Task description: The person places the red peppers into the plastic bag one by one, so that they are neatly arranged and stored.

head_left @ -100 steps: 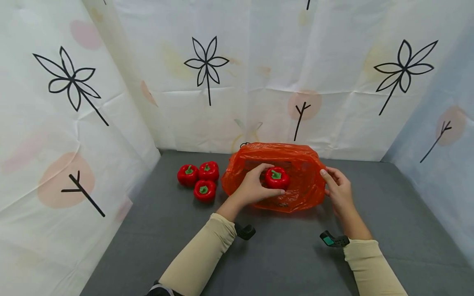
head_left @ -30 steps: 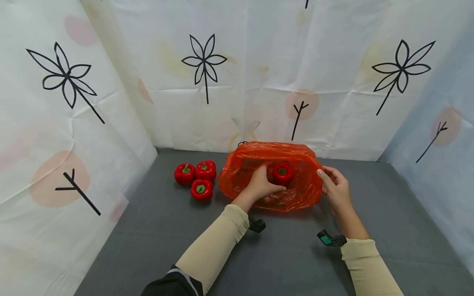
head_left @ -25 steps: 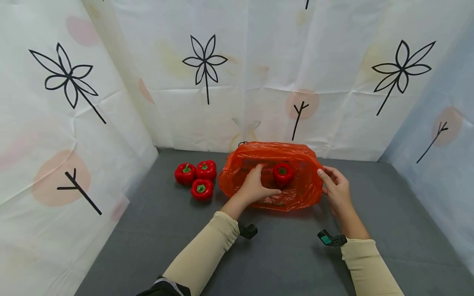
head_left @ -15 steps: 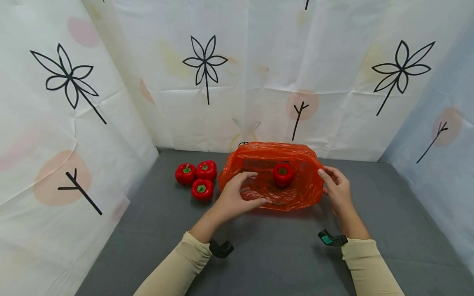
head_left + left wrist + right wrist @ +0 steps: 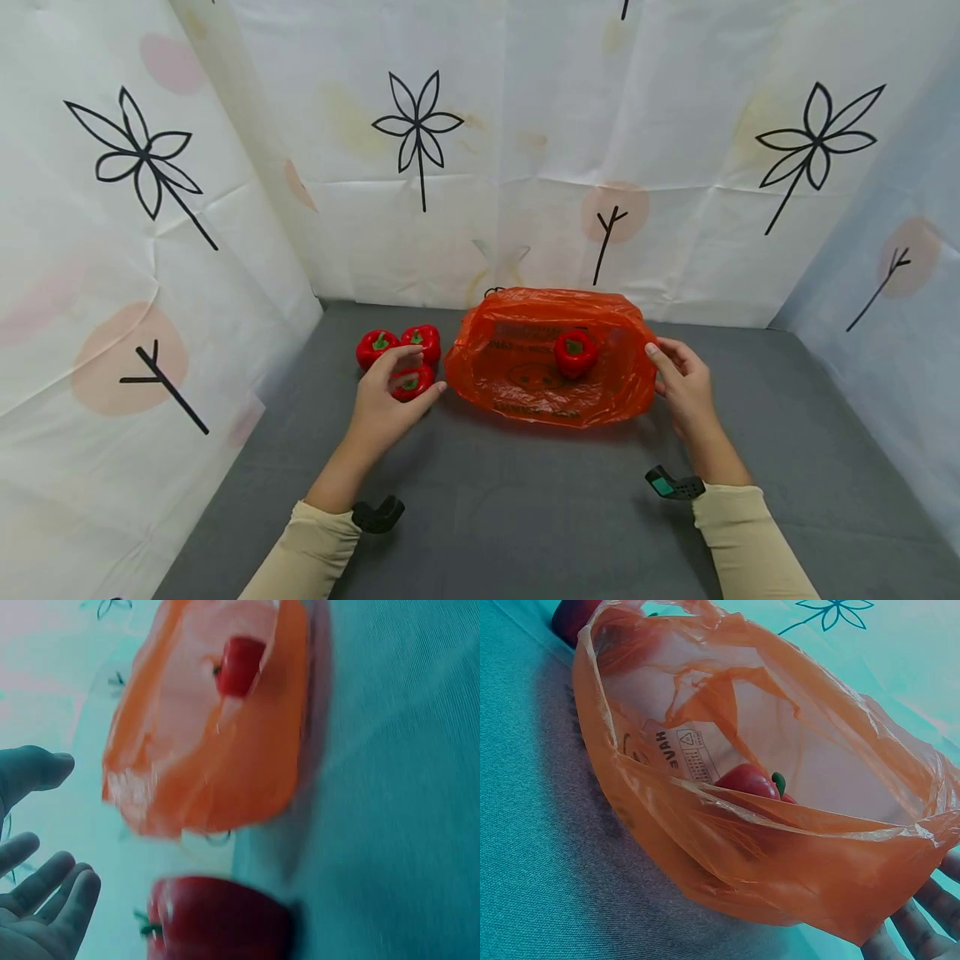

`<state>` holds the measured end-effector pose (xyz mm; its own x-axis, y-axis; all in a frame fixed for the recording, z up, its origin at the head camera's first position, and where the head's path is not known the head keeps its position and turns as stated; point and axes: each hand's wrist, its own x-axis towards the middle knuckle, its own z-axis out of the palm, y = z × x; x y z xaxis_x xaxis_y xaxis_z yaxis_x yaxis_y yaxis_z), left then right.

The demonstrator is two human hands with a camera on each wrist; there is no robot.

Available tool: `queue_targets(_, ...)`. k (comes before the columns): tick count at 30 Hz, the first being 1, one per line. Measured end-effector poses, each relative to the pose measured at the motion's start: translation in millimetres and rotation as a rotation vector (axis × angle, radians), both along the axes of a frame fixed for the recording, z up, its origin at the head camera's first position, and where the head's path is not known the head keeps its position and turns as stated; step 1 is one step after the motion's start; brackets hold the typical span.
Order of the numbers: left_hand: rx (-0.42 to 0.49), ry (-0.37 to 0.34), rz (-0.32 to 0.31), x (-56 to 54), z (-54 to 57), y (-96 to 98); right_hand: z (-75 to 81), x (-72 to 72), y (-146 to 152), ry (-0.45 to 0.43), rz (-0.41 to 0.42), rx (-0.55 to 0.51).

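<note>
An orange-red plastic bag [image 5: 480, 375] lies on the table with its mouth spread open. One red bell pepper [image 5: 576, 358] with a green stem sits inside it, right of the middle. My right hand [image 5: 688, 387] pinches the bag's right edge between thumb and fingers. Over a cluster of three red bell peppers [image 5: 373, 343] on the left hovers my left hand [image 5: 381, 417], thumb and fingers spread and nothing between them; it partly covers the nearest pepper. In the left wrist view a bell pepper [image 5: 225, 919] lies below and beside the spread fingers.
A dark grey cloth [image 5: 525, 517] covers the table. Behind it and along both sides hangs a white curtain [image 5: 525, 167] with plant drawings. The bag stands close to the back curtain, a short gap right of the pepper cluster.
My left hand has set a bell pepper down inside the bag, let go, and moved out leftward to the three other peppers. My right hand has stayed at the bag's edge.
</note>
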<state>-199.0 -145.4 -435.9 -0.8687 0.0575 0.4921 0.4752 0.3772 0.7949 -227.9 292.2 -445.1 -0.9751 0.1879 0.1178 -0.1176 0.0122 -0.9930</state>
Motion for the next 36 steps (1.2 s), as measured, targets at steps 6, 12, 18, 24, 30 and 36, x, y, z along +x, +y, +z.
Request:
queue_targets(6, -0.060, -0.011, 0.122, -1.6, -13.7, -21.2, -0.2, 0.0, -1, 0.002, -0.002, -0.006)
queue_targets(12, -0.107, -0.093, 0.185, -4.2, -26.9, -30.1, 1.4, 0.2, -1, 0.001, -0.002, -0.015)
queue_targets(18, -0.117, -0.180, 0.178, -8.9, -42.1, -34.4, 0.5, 0.8, 0, -0.013, -0.007, -0.005)
queue_targets(24, -0.099, -0.264, 0.160, -10.8, -51.3, -33.8, -1.5, 1.0, 0, -0.021, -0.008, 0.003)
queue_targets(30, -0.097, -0.265, 0.161, -16.3, -55.6, -31.1, -2.4, 0.3, 0, -0.022, -0.018, 0.001)
queue_targets(36, -0.093, -0.284, 0.160, -18.8, -58.3, -29.6, -2.9, 0.0, 0, -0.028, -0.035, 0.028)
